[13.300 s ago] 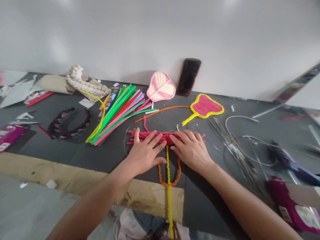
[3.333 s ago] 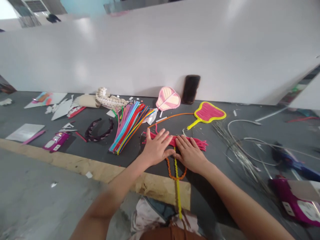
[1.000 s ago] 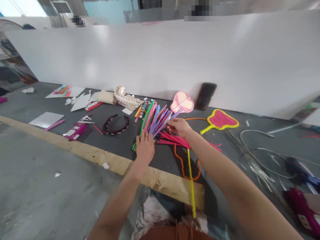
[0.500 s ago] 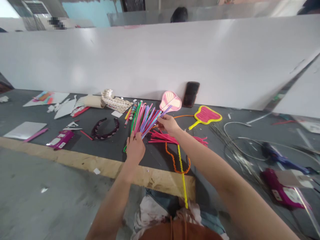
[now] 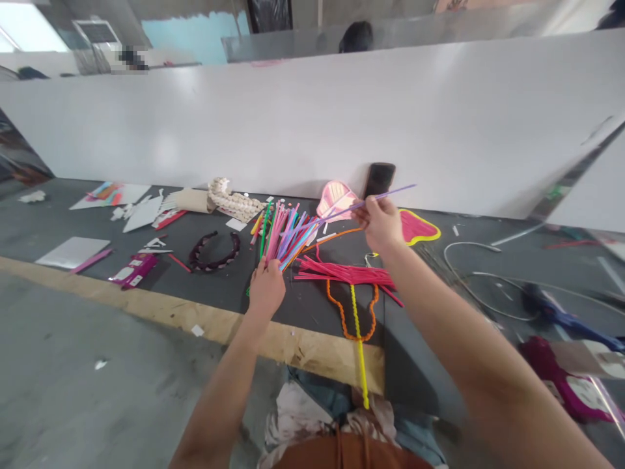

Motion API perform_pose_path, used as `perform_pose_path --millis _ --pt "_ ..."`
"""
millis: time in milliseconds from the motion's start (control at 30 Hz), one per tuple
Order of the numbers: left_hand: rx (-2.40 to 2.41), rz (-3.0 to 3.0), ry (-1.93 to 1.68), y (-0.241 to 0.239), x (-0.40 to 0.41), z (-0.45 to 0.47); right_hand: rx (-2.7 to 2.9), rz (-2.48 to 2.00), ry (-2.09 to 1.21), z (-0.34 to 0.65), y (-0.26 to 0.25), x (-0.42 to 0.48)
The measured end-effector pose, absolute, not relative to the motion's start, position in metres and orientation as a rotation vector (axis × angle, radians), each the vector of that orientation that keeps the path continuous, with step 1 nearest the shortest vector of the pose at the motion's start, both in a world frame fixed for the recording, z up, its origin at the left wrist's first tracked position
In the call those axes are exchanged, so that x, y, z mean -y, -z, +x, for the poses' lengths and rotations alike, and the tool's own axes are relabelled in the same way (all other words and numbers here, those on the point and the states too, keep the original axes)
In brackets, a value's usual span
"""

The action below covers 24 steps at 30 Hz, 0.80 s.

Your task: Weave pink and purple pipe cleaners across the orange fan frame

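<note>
My left hand (image 5: 266,288) grips the near end of a bundle of coloured pipe cleaners (image 5: 286,231), which fans up off the dark table top (image 5: 215,280). My right hand (image 5: 381,223) is pinched on a single purple pipe cleaner (image 5: 390,192), pulled out to the right of the bundle. Below my hands lie a row of pink pipe cleaners (image 5: 346,272) and an orange loop (image 5: 349,314) on a yellow twisted stem (image 5: 360,361).
A phone (image 5: 379,178) leans on the white wall beside a pale pink fan (image 5: 336,197). A yellow-rimmed pink fan (image 5: 417,228), thin wires (image 5: 481,280), glue guns (image 5: 569,319), a dark headband (image 5: 215,251) and paper scraps (image 5: 141,212) lie around. A wooden strip (image 5: 205,316) edges the table.
My right hand has drawn one purple pipe cleaner out of the bundle, rightward and up. My left hand keeps hold of the bundle's near end.
</note>
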<state>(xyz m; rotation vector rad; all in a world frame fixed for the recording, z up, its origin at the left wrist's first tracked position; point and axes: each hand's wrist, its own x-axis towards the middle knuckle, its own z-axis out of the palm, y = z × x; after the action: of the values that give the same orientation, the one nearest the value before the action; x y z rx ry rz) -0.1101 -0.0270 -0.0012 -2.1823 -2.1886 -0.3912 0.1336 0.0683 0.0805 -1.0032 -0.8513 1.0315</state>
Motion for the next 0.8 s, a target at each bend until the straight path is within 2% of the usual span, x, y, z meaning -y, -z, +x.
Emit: perform_pose_path --millis 233,267,367,500,667,800 --pt "2.05 -1.998 0.611 -0.025 0.042 -0.093 1.244 -1.122 -0.641 0.211 -0.112 -0.002" --pt "1.989 -2.006 0.655 -0.03 0.045 -0.086 1.336 -1.185 -0.589 0.218 -0.108 0.009" --pt "1.824 -2.187 0.687 -0.037 0.05 -0.057 1.951 -1.363 -0.165 0.233 -0.082 0.037" --pt "1.722 -2.432 0.651 -0.035 0.041 -0.02 2.283 -1.544 0.171 0.241 -0.043 0.056" --pt "1.674 -2.6 0.485 -0.027 0.015 0.0 2.438 -1.643 0.346 0.24 -0.033 0.063" --pt "1.651 -2.703 0.363 -0.015 -0.001 0.002 2.412 -1.674 0.343 0.23 -0.028 0.061"
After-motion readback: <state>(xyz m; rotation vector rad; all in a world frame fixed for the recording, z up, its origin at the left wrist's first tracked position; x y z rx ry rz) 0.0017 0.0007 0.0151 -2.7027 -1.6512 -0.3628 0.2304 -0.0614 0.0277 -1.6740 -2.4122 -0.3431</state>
